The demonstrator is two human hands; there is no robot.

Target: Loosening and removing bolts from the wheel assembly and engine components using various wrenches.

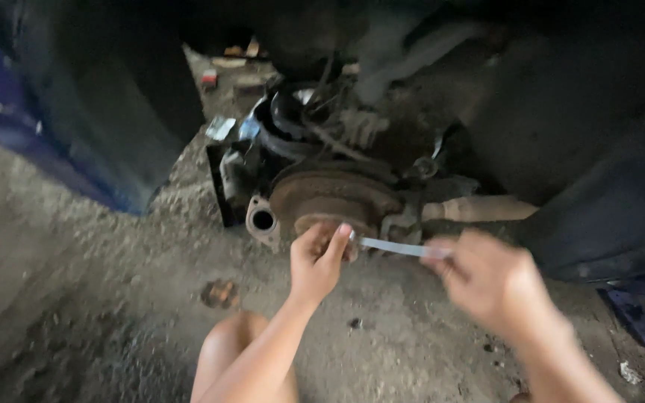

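Under the raised car's dark wheel arch [561,97], blue bodywork [9,112] at far left, gravel ground [98,283] below. Exposed hub assembly sits centre: rusty brake disc [334,195] on top, coiled spring and hoses behind, small flanged tube [262,220] just left of the disc.

A thin flat metal strip [396,247] spans between both hands, right at the disc's lower edge. Looks like a blade or clip; too blurred to say which.

Left hand [319,257]: fingers curled, thumb and forefinger pinched on the strip's left end, touching the disc rim.
Right hand [490,280]: motion-blurred, fingers closed around the strip's right end; exact grip can't be told.

Judgement: keep the strip level and taut, steady the left end against the disc, let the right hand do the moving, fingertips clear of rusty edges.
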